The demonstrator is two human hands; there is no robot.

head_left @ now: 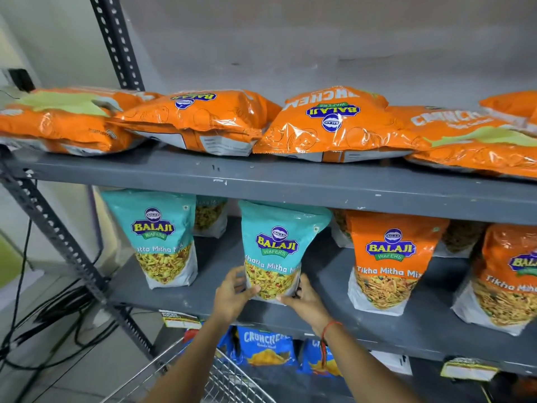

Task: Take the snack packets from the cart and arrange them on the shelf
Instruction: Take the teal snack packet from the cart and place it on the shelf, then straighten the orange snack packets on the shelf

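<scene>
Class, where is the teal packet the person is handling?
The teal packet stands on the middle shelf, between another teal packet and an orange packet.

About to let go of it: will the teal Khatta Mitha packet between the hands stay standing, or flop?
The teal packet probably stands: it is upright on the middle shelf, like its neighbour. It likely tips easily if nudged, being tall with a narrow base. The glossy film looks slippery, so the left hand and right hand should ease off gently.
</scene>
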